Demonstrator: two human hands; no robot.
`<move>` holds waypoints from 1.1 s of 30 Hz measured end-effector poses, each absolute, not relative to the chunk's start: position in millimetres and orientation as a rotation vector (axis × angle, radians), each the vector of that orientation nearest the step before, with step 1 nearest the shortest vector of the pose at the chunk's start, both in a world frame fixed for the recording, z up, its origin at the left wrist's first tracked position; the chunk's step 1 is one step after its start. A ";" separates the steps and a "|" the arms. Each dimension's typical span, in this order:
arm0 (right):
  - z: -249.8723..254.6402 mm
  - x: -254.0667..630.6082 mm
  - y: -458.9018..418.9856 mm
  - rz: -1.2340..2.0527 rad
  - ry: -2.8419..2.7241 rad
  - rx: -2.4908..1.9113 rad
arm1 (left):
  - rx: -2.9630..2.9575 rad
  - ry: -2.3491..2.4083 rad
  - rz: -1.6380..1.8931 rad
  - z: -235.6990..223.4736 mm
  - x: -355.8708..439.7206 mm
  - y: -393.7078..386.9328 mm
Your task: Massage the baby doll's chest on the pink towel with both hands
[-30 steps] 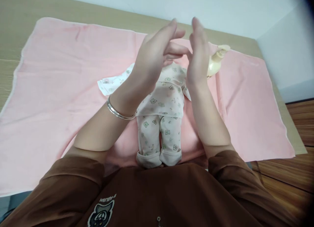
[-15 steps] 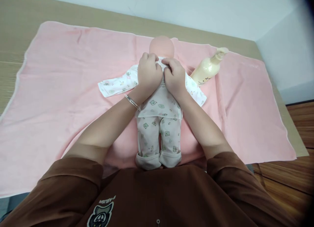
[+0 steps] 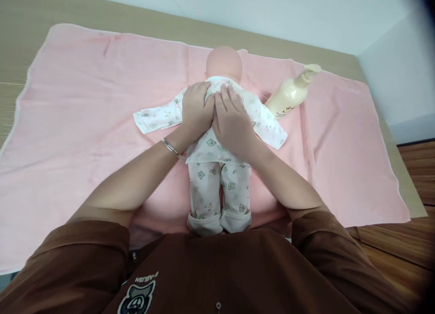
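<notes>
A doll with a bald pink head [image 3: 224,62] lies on a blanket, the back of its head upward and its legs toward me. It wears a white shirt [image 3: 204,146] and white trousers [image 3: 204,187], both with a small animal print. My left hand [image 3: 197,109] rests on the left of the shirt's back, fingers loosely bent, thumb apart from them. My right hand [image 3: 234,119] lies flat over the middle of the back, fingers stretched toward the collar. Both hands touch or nearly touch each other near the thumbs. The doll's face is hidden.
A cream pump bottle [image 3: 288,96] lies tilted right of the doll, close to its right sleeve [image 3: 273,130]. The pink blanket [image 3: 102,101] covers most of the wooden table [image 3: 20,24]. A white wall [image 3: 272,15] stands behind.
Both hands have come down from the collar and shifted left. My right hand has gone from curled to flat on the shirt. More of the collar and upper back now shows.
</notes>
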State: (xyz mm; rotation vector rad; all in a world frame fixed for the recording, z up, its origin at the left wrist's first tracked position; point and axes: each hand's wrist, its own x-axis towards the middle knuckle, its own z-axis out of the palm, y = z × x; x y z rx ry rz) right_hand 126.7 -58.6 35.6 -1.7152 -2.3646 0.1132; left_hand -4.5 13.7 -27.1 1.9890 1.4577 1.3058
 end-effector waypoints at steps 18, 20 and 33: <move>41.1 120.7 -76.7 0.136 -2.386 -1.667 | 1.902 1.508 1.383 -31.5 0.0 16.9; 39.8 127.5 -62.4 0.194 -2.395 -1.618 | 1.956 1.508 1.367 -29.6 -0.5 14.6; 38.0 114.9 -77.9 0.129 -2.316 -1.716 | 1.910 1.528 1.278 -27.2 -2.0 14.2</move>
